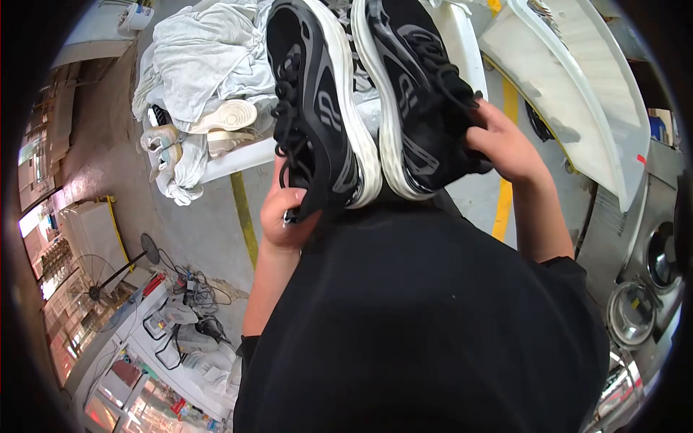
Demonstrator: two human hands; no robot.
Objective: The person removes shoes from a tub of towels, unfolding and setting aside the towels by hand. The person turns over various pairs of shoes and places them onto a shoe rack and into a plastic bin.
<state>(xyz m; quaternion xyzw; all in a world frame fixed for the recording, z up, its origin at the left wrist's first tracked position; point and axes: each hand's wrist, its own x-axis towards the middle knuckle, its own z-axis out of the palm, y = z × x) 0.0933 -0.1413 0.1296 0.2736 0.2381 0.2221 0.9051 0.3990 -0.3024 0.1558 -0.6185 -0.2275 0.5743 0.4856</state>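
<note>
The left hand (pixel 283 216) grips one black shoe (pixel 328 108) at its opening near the heel; the right hand (pixel 505 141) grips a second shoe (pixel 413 94) by its collar. Both are held up before the black shirt (pixel 433 310), side by side, pale soles facing, heels nearest the body. Beyond, a white table (pixel 242 158) bears cloths (pixel 206 61).

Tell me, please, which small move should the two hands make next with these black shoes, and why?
Probably the left hand and right hand should turn the left black shoe and right black shoe slightly apart. Each hand holds one shoe near its opening, and the soles face each other, so their undersides are mostly hidden from this view.
</note>
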